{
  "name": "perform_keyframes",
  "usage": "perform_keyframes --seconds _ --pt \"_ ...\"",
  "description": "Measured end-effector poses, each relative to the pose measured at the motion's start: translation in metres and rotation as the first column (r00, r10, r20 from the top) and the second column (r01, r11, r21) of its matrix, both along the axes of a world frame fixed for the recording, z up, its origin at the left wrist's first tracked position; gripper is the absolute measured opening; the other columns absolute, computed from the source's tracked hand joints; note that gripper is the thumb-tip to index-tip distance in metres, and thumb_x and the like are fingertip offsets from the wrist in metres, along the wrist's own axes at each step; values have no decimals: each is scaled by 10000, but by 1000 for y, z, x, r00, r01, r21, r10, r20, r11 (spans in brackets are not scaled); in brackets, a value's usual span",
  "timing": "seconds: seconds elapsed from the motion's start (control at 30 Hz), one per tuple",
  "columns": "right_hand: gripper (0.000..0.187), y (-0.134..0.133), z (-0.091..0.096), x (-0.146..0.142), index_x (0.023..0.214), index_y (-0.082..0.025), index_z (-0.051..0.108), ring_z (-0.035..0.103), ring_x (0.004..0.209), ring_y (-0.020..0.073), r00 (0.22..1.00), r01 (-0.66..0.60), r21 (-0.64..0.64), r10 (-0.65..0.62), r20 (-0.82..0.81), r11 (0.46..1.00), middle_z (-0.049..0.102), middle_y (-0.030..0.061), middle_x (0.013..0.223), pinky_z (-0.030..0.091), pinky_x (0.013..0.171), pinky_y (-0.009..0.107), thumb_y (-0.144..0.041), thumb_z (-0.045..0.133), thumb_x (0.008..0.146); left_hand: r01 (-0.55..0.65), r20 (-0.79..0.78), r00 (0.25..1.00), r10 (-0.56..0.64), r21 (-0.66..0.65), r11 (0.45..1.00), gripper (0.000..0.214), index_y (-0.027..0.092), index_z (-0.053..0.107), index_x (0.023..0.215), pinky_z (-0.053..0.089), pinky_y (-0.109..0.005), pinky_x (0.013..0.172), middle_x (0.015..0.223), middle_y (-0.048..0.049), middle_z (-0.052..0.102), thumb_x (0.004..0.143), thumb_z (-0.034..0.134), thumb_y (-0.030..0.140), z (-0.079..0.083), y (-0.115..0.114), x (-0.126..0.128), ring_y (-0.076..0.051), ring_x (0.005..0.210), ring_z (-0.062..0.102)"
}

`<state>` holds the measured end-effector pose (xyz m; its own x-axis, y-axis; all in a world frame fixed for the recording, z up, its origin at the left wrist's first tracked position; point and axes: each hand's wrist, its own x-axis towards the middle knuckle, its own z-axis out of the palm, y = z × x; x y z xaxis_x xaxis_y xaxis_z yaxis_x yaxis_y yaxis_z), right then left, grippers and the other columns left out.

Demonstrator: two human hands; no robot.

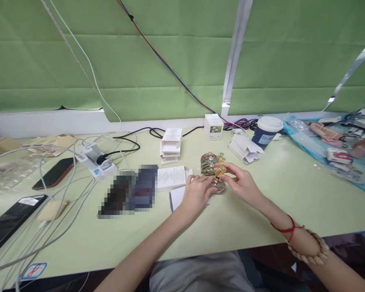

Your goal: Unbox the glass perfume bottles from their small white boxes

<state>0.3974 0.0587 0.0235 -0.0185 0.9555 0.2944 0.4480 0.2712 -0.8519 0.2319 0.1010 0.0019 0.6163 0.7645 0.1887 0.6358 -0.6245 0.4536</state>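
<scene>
My left hand (197,194) grips the lower part of a small perfume bottle (219,183) on the pale green table (261,211). My right hand (241,182) pinches the bottle's gold cap (220,171) from the right. Just behind them stand two more ornate little bottles (209,162) with gold tops. A white leaflet (172,177) and an open white carton (177,197) lie left of my left hand. My right wrist wears a red string and a beaded bracelet (310,247).
Stacked small white boxes (171,146), a white cube box (213,126), a flattened carton (245,148) and a lidded coffee cup (266,131) sit further back. Phones (54,172), a power strip (95,159) and cables fill the left. A blue tray of items (337,154) lies right.
</scene>
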Motion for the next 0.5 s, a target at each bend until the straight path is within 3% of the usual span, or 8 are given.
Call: perform_keyframes --seconds 0.13,0.2,0.27,0.33,0.4,0.5 --pt "355 10 -10 7 1140 -161 536 555 994 156 983 0 -86 -16 -184 996 542 64 1156 549 740 259 -340 559 835 -23 -3 1000 23 19 1000 258 230 593 1047 274 -348 840 955 45 622 887 487 402 -4 -3 -2 -165 905 517" --pt "446 16 -22 17 1146 -146 517 543 1022 176 952 81 -114 -111 -285 990 512 78 1204 554 748 299 -413 599 798 -36 14 999 36 37 999 285 232 579 1092 274 -358 841 982 57 624 892 476 406 -7 -5 -3 -172 908 511" --pt "505 22 -36 30 1110 -121 557 566 948 184 951 229 -134 -251 -179 964 531 94 1155 549 695 305 -470 623 752 -56 25 998 55 44 997 316 215 548 1165 271 -365 857 1058 59 612 900 473 370 -11 -7 -3 -176 936 502" --pt "465 27 -50 43 994 -117 634 569 783 163 932 356 -20 -354 82 934 550 88 1071 512 669 333 -481 643 704 -77 54 996 75 40 996 341 189 522 1207 273 -364 879 1120 51 593 900 483 334 -13 -8 -3 -169 978 501" --pt "402 29 -61 51 974 -135 645 551 699 141 910 359 12 -353 219 933 583 55 982 474 733 358 -449 628 723 -95 105 990 89 53 994 332 181 533 1191 287 -349 888 1146 34 575 894 496 326 -14 -8 -2 -155 1014 502" --pt "388 31 -68 52 1011 -146 627 557 703 136 922 329 -89 -300 243 940 611 30 936 459 745 334 -410 638 727 -127 159 981 110 97 987 281 189 583 1114 319 -323 865 1085 1 563 874 528 325 -14 -6 -1 -139 996 510"
